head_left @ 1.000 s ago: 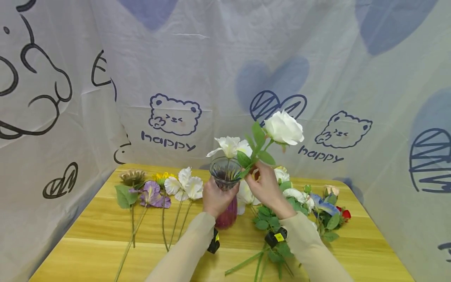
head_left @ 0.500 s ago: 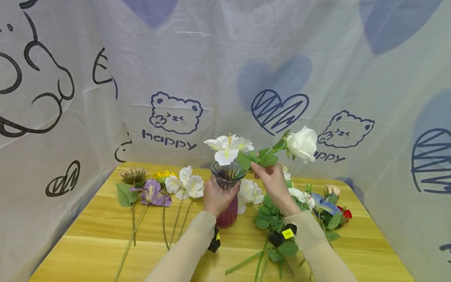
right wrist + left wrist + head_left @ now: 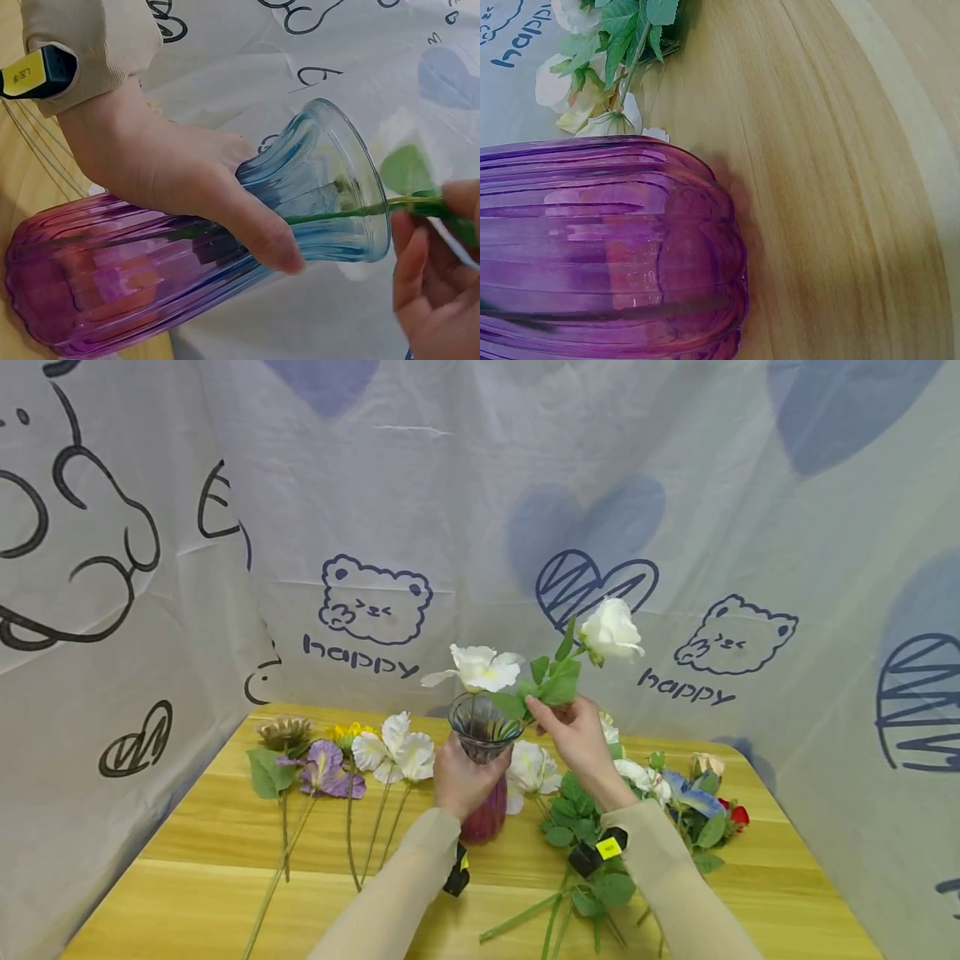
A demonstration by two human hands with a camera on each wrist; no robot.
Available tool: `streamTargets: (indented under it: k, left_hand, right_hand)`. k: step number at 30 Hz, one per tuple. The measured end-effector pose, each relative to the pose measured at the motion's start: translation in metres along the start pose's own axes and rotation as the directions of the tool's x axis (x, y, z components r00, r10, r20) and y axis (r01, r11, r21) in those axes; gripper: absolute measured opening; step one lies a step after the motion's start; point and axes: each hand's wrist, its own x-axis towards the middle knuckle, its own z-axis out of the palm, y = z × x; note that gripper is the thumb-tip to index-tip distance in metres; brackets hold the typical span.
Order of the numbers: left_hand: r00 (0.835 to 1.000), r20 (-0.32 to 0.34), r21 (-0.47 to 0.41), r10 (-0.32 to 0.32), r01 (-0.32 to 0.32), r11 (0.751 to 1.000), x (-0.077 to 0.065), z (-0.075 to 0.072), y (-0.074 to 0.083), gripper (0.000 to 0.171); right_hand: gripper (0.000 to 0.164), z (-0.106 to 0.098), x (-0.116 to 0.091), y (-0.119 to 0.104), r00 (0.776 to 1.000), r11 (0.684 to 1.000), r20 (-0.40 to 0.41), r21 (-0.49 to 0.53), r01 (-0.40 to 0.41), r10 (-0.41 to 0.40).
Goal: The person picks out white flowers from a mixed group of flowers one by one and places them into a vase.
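A ribbed glass vase (image 3: 483, 777), purple at the base and blue at the mouth, stands on the wooden table (image 3: 187, 893). My left hand (image 3: 461, 777) grips its neck; the right wrist view shows the fingers (image 3: 225, 202) wrapped round the vase (image 3: 150, 277). My right hand (image 3: 567, 732) pinches the green stem of a white rose (image 3: 611, 630) just right of the rim. The stem (image 3: 337, 214) runs into the vase mouth. A white lily-like flower (image 3: 477, 668) stands in the vase. The left wrist view shows only the vase's purple belly (image 3: 607, 247).
Several loose flowers lie to the left: a brown one (image 3: 282, 733), purple (image 3: 324, 774), yellow (image 3: 347, 735), white (image 3: 396, 755). To the right lies a heap of white, blue, peach and red blooms (image 3: 686, 802) with leaves. Printed cloth walls (image 3: 375, 527) enclose the table.
The rose tilted right half a second ago and now stands more upright, its bloom higher and further left. The white flower in the vase shifted slightly. The left hand kept still on the vase.
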Motion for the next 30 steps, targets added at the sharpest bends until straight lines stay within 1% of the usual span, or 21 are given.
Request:
streamTargets:
  k: [3, 5, 7, 9, 11, 13, 16, 19, 24, 26, 30]
  left_hand:
    - [1.0, 0.004, 0.004, 0.006, -0.006, 1.0, 0.0, 0.001, -0.001, 0.05]
    - [1.0, 0.005, 0.013, 0.01, -0.01, 1.0, 0.0, 0.001, -0.002, 0.05]
    - [1.0, 0.005, 0.017, 0.009, -0.009, 1.0, 0.0, 0.002, -0.002, 0.052]
    - [1.0, 0.003, 0.019, 0.006, -0.006, 1.0, 0.0, 0.001, -0.002, 0.052]
    - [1.0, -0.002, 0.02, 0.003, -0.003, 1.0, -0.001, 0.001, -0.002, 0.052]
    - [1.0, -0.008, 0.019, 0.009, -0.009, 1.0, 0.0, 0.001, -0.002, 0.052]
    - [0.999, -0.021, 0.018, 0.025, -0.025, 1.0, 0.0, 0.001, -0.003, 0.052]
    - [0.999, -0.036, 0.016, 0.041, -0.04, 0.999, 0.001, 0.002, -0.003, 0.052]
    - [0.998, -0.044, 0.021, 0.039, -0.038, 0.999, 0.001, 0.002, -0.003, 0.053]
    - [0.999, -0.04, 0.022, 0.032, -0.031, 0.999, 0.0, 0.003, -0.004, 0.053]
    - [0.999, -0.034, 0.022, 0.018, -0.017, 1.0, 0.0, 0.003, -0.004, 0.052]
  right_hand:
    - [0.032, 0.002, 0.002, -0.001, 0.998, 0.995, 0.019, -0.082, -0.059, 0.061]
    - [0.038, 0.002, 0.002, -0.001, 0.994, 0.987, 0.032, -0.125, -0.104, 0.109]
    - [0.045, 0.002, 0.001, -0.001, 0.988, 0.979, 0.055, -0.15, -0.137, 0.147]
    - [0.05, 0.001, 0.0, 0.002, 0.984, 0.976, 0.082, -0.164, -0.146, 0.161]
    - [0.051, 0.0, -0.002, 0.005, 0.981, 0.98, 0.109, -0.14, -0.144, 0.16]
    - [0.047, -0.001, -0.003, 0.01, 0.982, 0.986, 0.12, -0.1, -0.134, 0.145]
    - [0.04, -0.004, -0.007, 0.015, 0.985, 0.991, 0.109, -0.022, -0.133, 0.135]
    - [0.039, -0.008, -0.011, 0.021, 0.985, 0.989, 0.099, 0.034, -0.144, 0.14]
    - [0.046, -0.016, -0.02, 0.031, 0.975, 0.973, 0.098, 0.101, -0.208, 0.199]
    - [0.047, -0.019, -0.024, 0.036, 0.969, 0.965, 0.104, 0.113, -0.235, 0.223]
    - [0.046, -0.026, -0.034, 0.048, 0.959, 0.958, 0.127, 0.101, -0.267, 0.254]
